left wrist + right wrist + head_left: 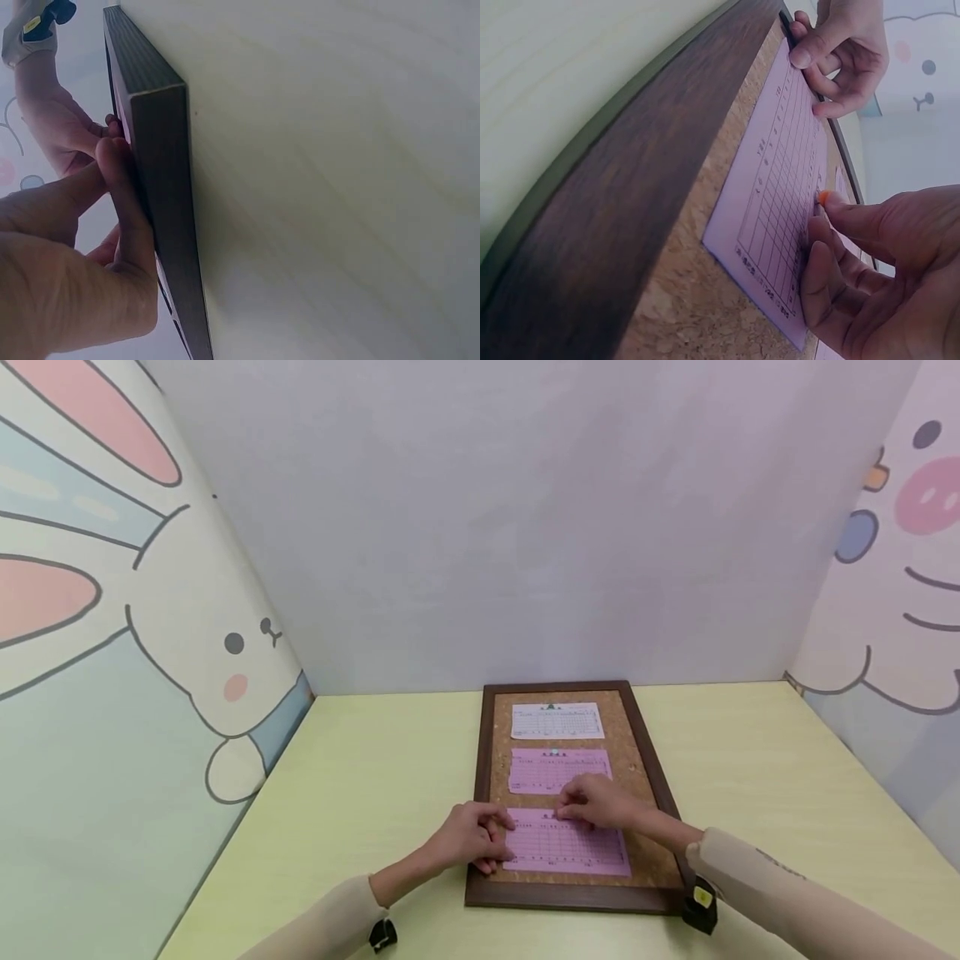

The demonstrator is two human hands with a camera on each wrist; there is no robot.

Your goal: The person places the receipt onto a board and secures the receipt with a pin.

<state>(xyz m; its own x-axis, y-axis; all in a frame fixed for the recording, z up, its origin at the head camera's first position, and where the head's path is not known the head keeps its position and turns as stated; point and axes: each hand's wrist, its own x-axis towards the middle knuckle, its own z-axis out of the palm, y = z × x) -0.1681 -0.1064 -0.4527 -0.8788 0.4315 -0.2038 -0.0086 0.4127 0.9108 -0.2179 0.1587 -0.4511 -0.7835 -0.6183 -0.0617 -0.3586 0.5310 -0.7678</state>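
A cork board in a dark brown frame (573, 897) lies on the table. My right hand (600, 802) pinches an orange pushpin (823, 197) at the top edge of the lowest pink printed form (566, 847), near its middle. On that form's left edge rest the thumb and index finger of my left hand (467, 839), holding the paper against the cork (705, 187). The left hand's other fingers are bent beside the frame's left side. Farther up the board are a second pink form (536, 774), partly covered by my right hand, and a white form (558, 723).
Small green pins show at the top of the white form and the middle form. The pale yellow table (390, 760) extends on both sides of the board. Behind it stands a plain wall (480, 527), with cartoon-painted walls left and right.
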